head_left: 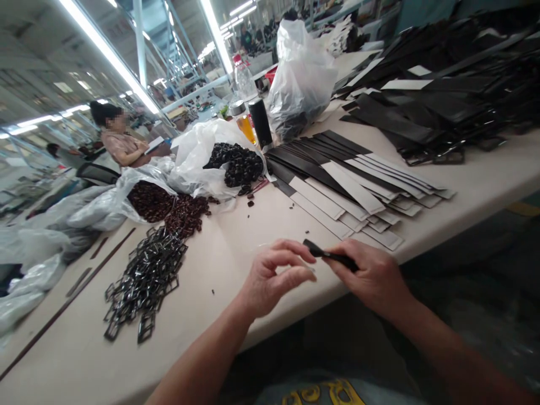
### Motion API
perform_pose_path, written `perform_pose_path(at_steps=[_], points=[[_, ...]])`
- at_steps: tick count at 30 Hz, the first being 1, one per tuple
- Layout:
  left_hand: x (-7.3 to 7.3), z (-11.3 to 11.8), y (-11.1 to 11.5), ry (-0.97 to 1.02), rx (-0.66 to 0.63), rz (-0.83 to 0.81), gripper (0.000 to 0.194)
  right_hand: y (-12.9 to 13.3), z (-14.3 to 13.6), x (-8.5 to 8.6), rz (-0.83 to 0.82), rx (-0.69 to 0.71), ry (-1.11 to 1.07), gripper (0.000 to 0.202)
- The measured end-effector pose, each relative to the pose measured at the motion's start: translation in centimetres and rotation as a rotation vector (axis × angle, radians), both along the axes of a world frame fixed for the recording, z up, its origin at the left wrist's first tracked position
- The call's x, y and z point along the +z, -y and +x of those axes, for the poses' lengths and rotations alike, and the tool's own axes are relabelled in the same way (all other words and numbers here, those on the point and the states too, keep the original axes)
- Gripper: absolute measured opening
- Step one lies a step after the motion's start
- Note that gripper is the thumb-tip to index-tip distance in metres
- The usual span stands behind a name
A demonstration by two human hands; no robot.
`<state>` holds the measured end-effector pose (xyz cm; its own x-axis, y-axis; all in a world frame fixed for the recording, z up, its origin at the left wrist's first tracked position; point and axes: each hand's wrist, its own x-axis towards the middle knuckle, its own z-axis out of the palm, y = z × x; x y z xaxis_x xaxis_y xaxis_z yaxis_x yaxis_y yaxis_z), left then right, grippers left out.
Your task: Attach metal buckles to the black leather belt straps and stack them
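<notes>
My right hand (373,273) is closed around a narrow black strap (314,248), with one end sticking out to the left past my fingers. Just left of it, my left hand (274,275) has its thumb and fingers apart, its fingertips close to that end of the strap; whether they touch it I cannot tell. Beyond my hands lie flat black strips with pale ends (350,185), overlapping in a fan. To the left is a heap of shiny dark rectangular buckles (145,275). Brown small parts (185,214) spill from a plastic bag behind the heap.
Black loops (240,163) lie in an open white bag. Behind stand a black flask (260,124), a jar of amber liquid (243,121) and a full plastic bag (299,79). Black straps (442,101) pile up at right. A person (120,135) sits across the table.
</notes>
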<state>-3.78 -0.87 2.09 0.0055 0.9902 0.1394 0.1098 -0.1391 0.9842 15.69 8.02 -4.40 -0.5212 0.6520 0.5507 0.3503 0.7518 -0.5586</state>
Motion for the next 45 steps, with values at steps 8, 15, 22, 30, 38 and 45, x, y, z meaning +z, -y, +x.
perform_pose_path(at_steps=[8,15,22,30,38,45], points=[[-2.9,-6.6,-6.0,-0.4,0.342,-0.111,0.034,-3.4,1.4,-2.1,0.003,-0.281,0.012,0.018],[-5.3,-15.8,-13.4,-0.744,0.647,-0.059,0.022,-2.9,0.4,-3.4,0.147,-0.319,0.12,0.019],[-5.3,-17.4,-16.3,-0.94,0.675,-0.147,0.021,-3.0,0.5,-3.6,0.195,-0.314,0.133,0.017],[-5.6,-18.8,-17.3,-0.767,0.796,-0.206,0.011,-3.0,0.4,-3.5,0.193,-0.321,0.124,0.018],[-6.7,-18.4,-15.0,-0.523,0.785,-0.222,0.016,-3.0,0.3,-3.4,0.169,-0.325,0.13,0.017],[-6.6,-17.2,-13.4,-0.526,0.716,-0.243,0.007,-3.0,0.2,-3.5,0.141,-0.331,0.152,0.014]])
